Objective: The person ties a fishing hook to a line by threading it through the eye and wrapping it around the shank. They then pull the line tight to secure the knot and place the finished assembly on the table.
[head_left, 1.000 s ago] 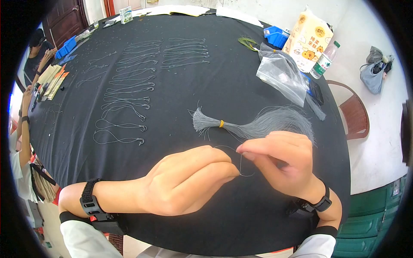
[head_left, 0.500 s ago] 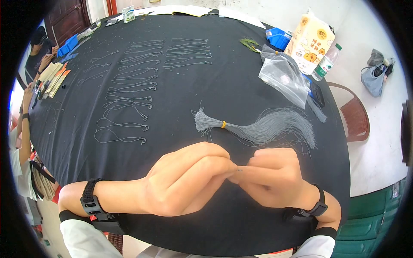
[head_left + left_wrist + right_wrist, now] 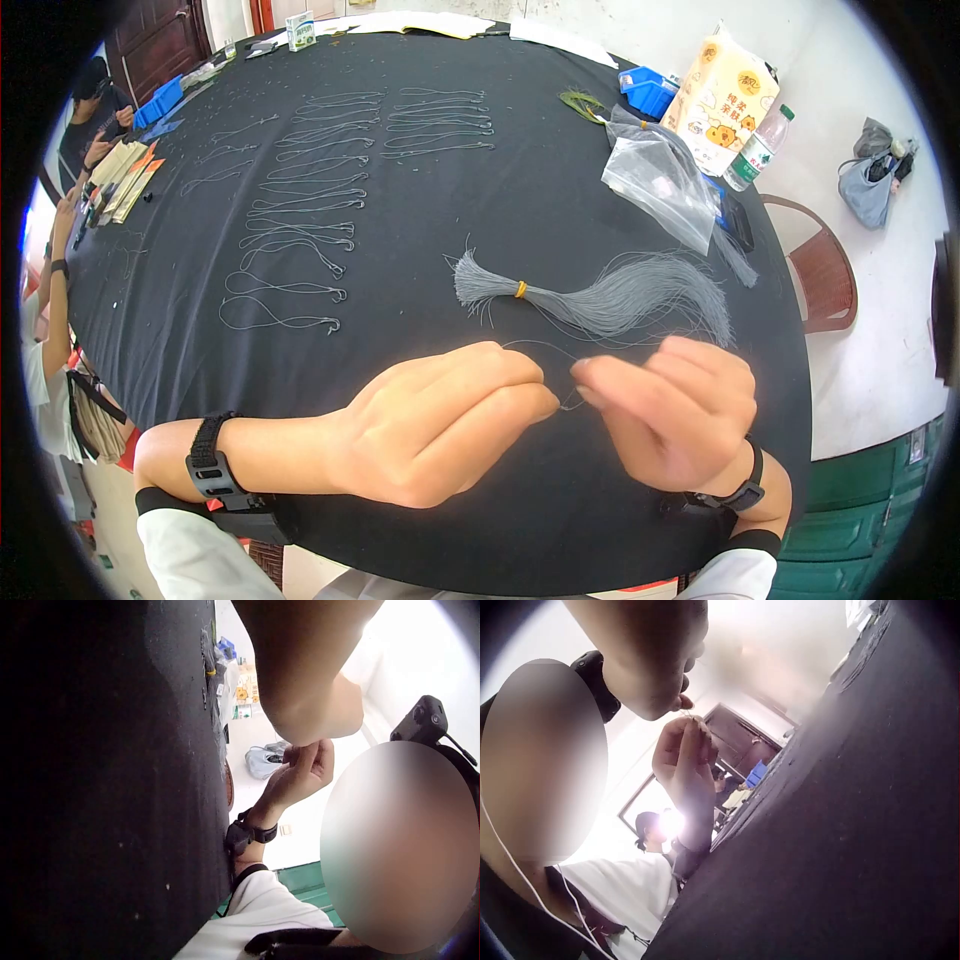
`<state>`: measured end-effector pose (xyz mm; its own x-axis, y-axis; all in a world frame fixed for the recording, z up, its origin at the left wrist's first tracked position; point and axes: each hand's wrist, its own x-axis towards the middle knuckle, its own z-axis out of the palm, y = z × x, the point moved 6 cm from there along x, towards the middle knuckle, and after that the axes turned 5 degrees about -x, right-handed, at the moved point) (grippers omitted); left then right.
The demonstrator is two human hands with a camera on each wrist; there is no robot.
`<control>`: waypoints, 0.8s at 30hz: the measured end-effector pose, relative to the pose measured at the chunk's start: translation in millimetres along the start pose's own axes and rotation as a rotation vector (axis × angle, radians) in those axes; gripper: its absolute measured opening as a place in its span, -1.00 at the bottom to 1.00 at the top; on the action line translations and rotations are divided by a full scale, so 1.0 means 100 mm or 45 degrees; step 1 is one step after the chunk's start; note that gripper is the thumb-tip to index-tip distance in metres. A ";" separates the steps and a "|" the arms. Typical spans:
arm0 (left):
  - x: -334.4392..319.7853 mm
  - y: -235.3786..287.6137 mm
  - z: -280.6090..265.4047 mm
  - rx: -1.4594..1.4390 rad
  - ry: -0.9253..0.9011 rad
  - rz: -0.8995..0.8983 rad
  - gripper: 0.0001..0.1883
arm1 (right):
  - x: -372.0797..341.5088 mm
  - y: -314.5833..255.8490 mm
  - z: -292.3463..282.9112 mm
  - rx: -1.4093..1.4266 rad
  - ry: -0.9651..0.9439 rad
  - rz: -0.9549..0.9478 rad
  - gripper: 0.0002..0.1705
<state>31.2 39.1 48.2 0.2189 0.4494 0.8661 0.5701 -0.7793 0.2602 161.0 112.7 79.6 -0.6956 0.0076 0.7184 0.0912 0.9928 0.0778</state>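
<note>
Two bare hands are positioned above the near part of the black-covered desk [image 3: 400, 240], with a thin grey strand [image 3: 545, 345] between them. The left hand [image 3: 445, 425] is closed, its fingers bent inward and the fingertips gripping the strand; its thumb is hidden in the head view. The right hand [image 3: 680, 410] pinches the strand between thumb and index fingertip, its other fingers curled. The fingertips of the two hands are near each other but apart. The strand arcs across the gap, and a short bend of it shows beside the left fingertips. Beyond the hands lies a bundle of grey strands [image 3: 630, 295], bound near its left end by a yellow band [image 3: 521, 289]. Looped strands [image 3: 290, 290] are laid out in columns to the left of the bundle and farther back. At the far right, a clear plastic bag [image 3: 655, 190] lies in front of a blue bin [image 3: 648, 92]. Beside the bin stands a cream package [image 3: 720, 105] printed 纯柔 and 亲肤, with cartoon figures. Next to it is a green-capped bottle [image 3: 760, 150]; its label lettering is too small to read.
</note>
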 end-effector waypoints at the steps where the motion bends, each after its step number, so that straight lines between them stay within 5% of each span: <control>1: 0.00 0.00 0.00 0.002 -0.007 0.003 -0.75 | 0.00 0.03 0.01 0.035 0.010 0.038 -0.63; 11: 0.03 -0.01 -0.03 -0.043 0.025 -0.065 -0.74 | -0.05 0.19 0.31 0.628 -0.249 0.371 -0.81; 17: 0.02 -0.03 -0.03 -0.020 0.048 -0.122 -0.76 | -0.04 0.03 0.31 0.531 -0.336 0.154 -0.82; 24: 0.02 -0.03 -0.01 -0.034 0.008 -0.058 -0.77 | 0.00 -0.17 0.04 0.156 -0.142 -0.055 -0.78</control>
<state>29.4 41.9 49.0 0.1881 0.4817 0.8559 0.5580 -0.7696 0.3105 156.4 95.9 75.8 -0.7726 -0.0289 0.6343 -0.0233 0.9996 0.0171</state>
